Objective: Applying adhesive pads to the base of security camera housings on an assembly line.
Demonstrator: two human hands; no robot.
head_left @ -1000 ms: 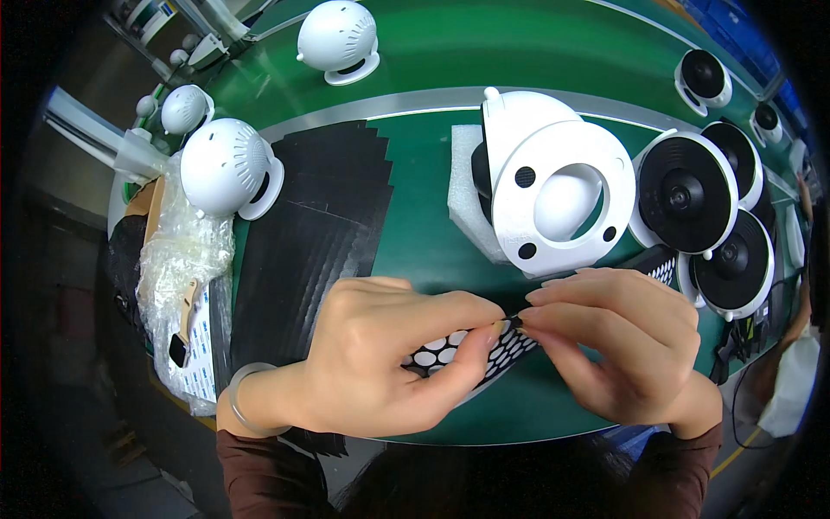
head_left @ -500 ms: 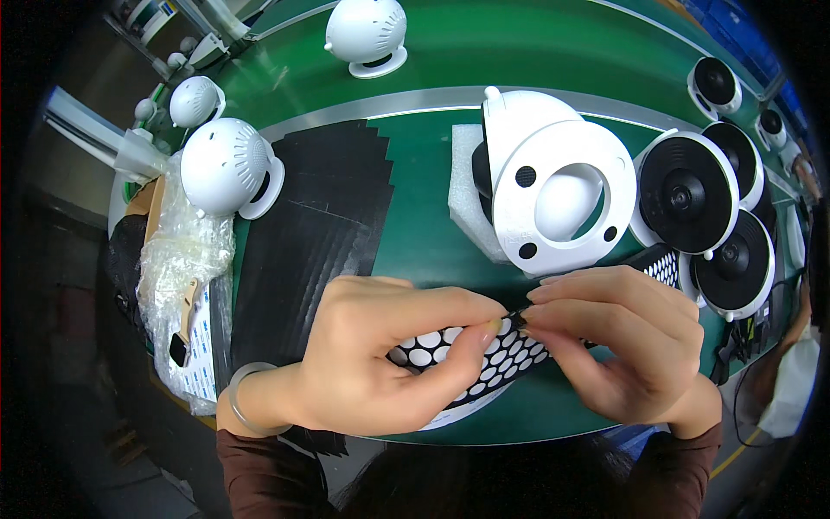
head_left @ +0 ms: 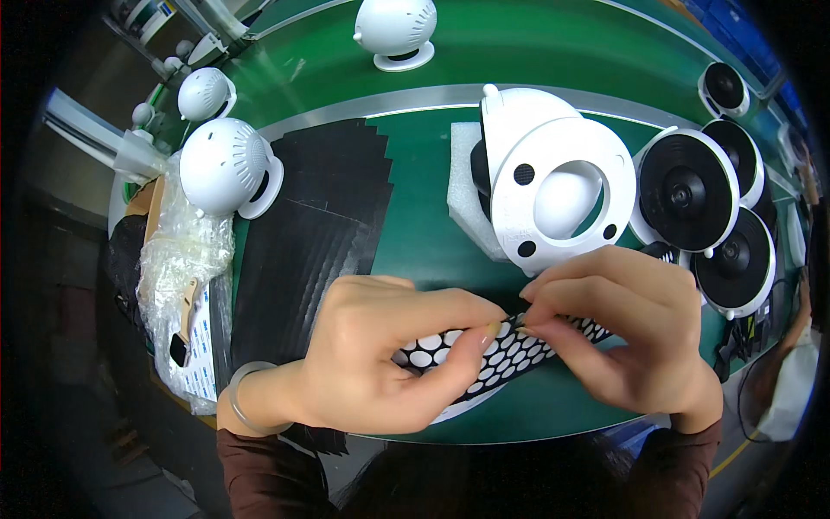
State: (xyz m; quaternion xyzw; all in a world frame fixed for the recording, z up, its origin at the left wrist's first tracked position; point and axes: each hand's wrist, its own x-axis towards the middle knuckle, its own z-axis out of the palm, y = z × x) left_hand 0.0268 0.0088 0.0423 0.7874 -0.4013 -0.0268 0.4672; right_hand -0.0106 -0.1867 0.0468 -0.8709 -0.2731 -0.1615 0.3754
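Observation:
My left hand (head_left: 389, 355) pinches a black sheet with rows of white dots (head_left: 510, 363) between thumb and forefinger. At the sheet's upper edge, my right hand (head_left: 618, 333) has its fingers and thumb drawn together. Whatever lies between those right fingertips is too small to make out. Part of the sheet is hidden behind both hands. Just beyond lies a white round-bodied device (head_left: 527, 112), its ring-shaped base (head_left: 562, 246) turned toward me with several black round pads on it. A white foam block (head_left: 467, 190) sits beneath that device.
More white devices with black round fronts (head_left: 683, 186) crowd the right side. Another stands at left (head_left: 225, 169), beside a stack of black sheets (head_left: 303, 225). Bubble wrap (head_left: 181, 251) and a watch (head_left: 180, 346) lie at the left edge. A green conveyor (head_left: 294, 78) carries another white device (head_left: 396, 30).
The devices on the conveyor have shifted right. My right hand has tilted and its fingers have shifted slightly at the sheet's edge. My left hand has stayed put.

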